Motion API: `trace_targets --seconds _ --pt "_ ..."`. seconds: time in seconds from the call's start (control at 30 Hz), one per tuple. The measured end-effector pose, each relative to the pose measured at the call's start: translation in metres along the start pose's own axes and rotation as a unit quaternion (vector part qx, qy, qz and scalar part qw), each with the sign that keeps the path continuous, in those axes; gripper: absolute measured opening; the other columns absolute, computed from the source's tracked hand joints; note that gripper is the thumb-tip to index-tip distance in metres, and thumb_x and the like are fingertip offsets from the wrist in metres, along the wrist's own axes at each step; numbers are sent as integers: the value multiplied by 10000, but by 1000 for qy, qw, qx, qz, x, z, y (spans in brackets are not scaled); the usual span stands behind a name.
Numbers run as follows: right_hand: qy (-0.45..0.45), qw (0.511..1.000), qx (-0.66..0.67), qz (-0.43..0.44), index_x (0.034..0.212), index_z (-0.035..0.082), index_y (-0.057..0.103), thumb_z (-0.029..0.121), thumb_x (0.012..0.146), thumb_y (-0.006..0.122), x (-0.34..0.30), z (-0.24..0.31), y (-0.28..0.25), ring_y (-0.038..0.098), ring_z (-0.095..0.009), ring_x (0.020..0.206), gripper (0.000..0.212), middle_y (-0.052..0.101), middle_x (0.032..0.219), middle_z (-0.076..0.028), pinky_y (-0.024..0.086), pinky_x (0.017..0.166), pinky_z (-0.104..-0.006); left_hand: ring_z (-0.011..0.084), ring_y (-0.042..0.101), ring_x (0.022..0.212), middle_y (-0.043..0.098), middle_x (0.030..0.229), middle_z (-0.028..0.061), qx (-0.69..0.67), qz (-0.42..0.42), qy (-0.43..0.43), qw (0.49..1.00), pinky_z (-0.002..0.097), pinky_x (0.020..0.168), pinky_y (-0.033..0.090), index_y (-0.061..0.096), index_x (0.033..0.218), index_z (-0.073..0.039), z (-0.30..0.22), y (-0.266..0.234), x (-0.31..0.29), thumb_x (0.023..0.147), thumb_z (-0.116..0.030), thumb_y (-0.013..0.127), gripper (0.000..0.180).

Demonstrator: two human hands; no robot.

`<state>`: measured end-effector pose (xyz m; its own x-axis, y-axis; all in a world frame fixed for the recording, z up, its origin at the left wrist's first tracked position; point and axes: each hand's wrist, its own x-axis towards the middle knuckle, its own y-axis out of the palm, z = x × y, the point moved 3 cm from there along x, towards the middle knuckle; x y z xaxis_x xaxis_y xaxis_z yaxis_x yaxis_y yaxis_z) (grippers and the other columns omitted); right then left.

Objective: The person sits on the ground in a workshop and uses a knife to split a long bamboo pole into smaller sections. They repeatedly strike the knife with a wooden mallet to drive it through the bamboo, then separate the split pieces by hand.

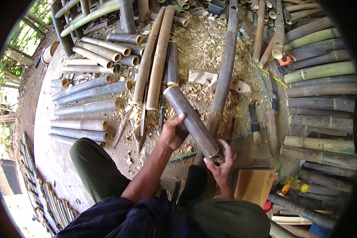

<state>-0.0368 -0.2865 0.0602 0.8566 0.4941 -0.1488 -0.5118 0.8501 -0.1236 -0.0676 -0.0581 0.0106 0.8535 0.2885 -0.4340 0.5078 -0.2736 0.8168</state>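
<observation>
A short, dark brown bamboo tube [191,121] slants in front of me, its pale cut end pointing away to the upper left. My left hand [173,133] grips it from the left side near the middle, thumb on top. At the tube's near end, my right hand [221,164] curls its fingers and thumb around the rim. Whether anything else lies inside the right palm is hidden. Beyond and under the tube runs a long dark bamboo pole [225,67]. Another dark bamboo piece [172,63] lies just past the tube's far end.
Cut bamboo tubes [87,107] lie in rows at left, more bamboo lengths [321,103] at right. Wood shavings [190,35] cover the ground ahead. A pale wooden block [204,77], an orange-handled saw [283,60], a brown board [256,184] and a yellow-capped bottle [297,184] are around.
</observation>
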Motion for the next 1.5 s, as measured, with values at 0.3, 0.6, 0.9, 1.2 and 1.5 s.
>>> trace_targets --seconds 0.3,0.6,0.9,1.2,1.5 --pt "16 997 78 10 1329 -35 556 192 876 753 7 -1 8 698 -206 922 544 675 1104 -132 589 809 -331 331 602 1247 640 1326 177 -3 24 21 999 493 1149 423 532 1386 15 -15 1 -9 841 -309 847 708" --pt "295 867 400 17 1057 -3 657 502 992 490 -1 -50 6 671 -250 643 535 700 859 -157 555 623 -399 267 670 1101 682 1174 113 105 -54 22 993 482 980 551 602 1275 -1 -4 8 -11 840 -165 877 540" --pt "377 803 459 49 1119 36 642 571 1007 453 1 -54 5 618 -243 584 579 672 800 -128 507 559 -392 211 727 848 739 987 98 168 -95 67 979 374 765 619 678 1122 1 3 9 -12 753 -139 943 476" --pt "289 881 375 -21 1154 12 614 492 999 530 -3 -50 -3 681 -258 693 511 695 912 -150 553 649 -404 260 721 946 712 1076 136 135 -67 52 987 409 835 624 625 1195 37 8 7 -12 802 -104 900 500" --pt "-4 1000 8 -30 1357 -10 504 120 867 729 -7 -14 -4 620 -236 1111 554 580 1233 -150 529 957 -382 292 680 1088 665 1191 152 111 -64 -30 991 486 953 577 554 1310 30 21 -7 -14 887 -181 831 547"
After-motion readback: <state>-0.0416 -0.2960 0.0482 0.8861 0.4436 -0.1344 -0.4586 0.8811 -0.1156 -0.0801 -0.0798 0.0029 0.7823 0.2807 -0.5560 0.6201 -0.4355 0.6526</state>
